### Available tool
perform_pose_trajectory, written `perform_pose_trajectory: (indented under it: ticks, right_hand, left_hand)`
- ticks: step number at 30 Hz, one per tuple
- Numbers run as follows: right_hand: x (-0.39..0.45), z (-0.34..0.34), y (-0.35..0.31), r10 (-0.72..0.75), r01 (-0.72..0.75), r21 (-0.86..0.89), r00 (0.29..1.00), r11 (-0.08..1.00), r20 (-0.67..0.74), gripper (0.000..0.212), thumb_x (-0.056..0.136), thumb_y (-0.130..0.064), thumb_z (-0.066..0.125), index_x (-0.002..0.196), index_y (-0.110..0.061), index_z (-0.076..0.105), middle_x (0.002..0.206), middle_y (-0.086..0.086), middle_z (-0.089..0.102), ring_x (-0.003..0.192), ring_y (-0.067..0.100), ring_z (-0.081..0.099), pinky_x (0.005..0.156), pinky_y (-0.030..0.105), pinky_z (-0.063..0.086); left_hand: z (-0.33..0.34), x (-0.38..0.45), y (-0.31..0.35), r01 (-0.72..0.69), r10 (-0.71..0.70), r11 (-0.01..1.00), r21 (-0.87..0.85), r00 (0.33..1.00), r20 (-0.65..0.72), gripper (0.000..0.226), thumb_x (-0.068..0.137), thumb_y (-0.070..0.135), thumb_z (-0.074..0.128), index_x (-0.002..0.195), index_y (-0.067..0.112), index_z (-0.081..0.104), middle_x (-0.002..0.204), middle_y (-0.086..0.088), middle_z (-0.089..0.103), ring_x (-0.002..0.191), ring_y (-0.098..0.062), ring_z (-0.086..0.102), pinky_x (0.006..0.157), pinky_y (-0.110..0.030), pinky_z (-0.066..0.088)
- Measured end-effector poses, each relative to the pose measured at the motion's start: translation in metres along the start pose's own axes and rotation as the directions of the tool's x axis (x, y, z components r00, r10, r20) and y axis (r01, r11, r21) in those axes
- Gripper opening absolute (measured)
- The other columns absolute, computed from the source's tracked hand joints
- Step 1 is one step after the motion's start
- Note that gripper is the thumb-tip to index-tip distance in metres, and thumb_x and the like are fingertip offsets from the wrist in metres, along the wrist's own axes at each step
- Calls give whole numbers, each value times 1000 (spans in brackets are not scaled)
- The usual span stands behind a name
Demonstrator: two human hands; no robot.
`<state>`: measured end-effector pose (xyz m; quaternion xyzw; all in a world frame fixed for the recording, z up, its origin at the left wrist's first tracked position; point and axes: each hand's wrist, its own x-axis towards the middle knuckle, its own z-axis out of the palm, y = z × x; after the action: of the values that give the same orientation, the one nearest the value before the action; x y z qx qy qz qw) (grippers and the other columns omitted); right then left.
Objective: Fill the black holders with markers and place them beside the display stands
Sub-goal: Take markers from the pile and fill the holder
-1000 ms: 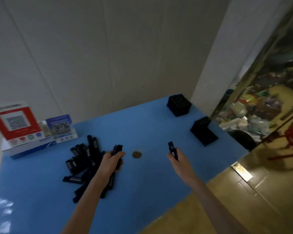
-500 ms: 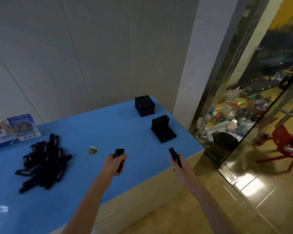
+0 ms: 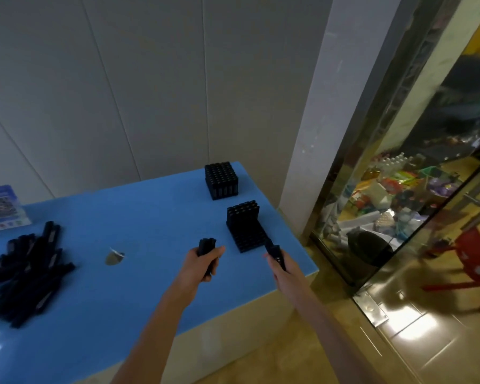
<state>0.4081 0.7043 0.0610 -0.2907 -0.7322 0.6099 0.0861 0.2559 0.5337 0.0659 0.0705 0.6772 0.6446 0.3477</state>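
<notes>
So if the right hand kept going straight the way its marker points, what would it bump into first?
Probably the nearer black holder: the right hand aims its marker up toward its front corner, though depth is hard to judge.

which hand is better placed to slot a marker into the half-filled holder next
Right, probably. The right hand holds a single marker with its tip at the near holder; the left hand grips a bunch farther from it.

A blue-topped table [image 3: 155, 217] stands before me against the grey wall. On it, to my left, lies a loose heap of black markers [image 3: 25, 273]. A blue printed display stand [image 3: 0, 209] sits at the back left. Two black gridded holders [image 3: 221, 180] [image 3: 245, 230] stand near the right end, and a small brownish scrap [image 3: 114, 257] lies mid-table.
</notes>
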Motion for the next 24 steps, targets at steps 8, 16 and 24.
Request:
perform_pose_trajectory:
  ticks: [8, 16, 24]
  right_hand:
    - [62, -3, -5, 30, -32, 6, 977, 999, 209, 27, 101, -37, 50, 116, -16, 59, 63, -6, 42, 46, 5, 35, 46, 22, 32]
    - [103, 1, -3, -3, 2, 2, 913, 1000, 408, 16, 104, -28, 46, 107, -17, 57, 63, -2, 42, 40, 3, 34, 42, 17, 31]
    - [130, 1, 4, -13, 72, -88, 841, 993, 541, 17, 103, -34, 47, 102, -24, 61, 73, -7, 58, 48, 5, 44, 48, 19, 38]
  left_hand:
    - [23, 46, 1, 22, -28, 996, -88, 997, -78, 25, 87, 22, 77, 102, 5, 67, 58, 1, 45, 49, -12, 37, 44, -25, 28]
    - [51, 64, 4, 55, -64, 997, -53, 981, -181, 15, 90, 23, 73, 97, 11, 72, 54, 0, 46, 44, -12, 36, 40, -23, 27]
    - [62, 66, 6, 26, -59, 994, -106, 945, -322, 16, 87, 21, 77, 98, 10, 74, 56, -1, 51, 43, -8, 41, 40, -20, 31]
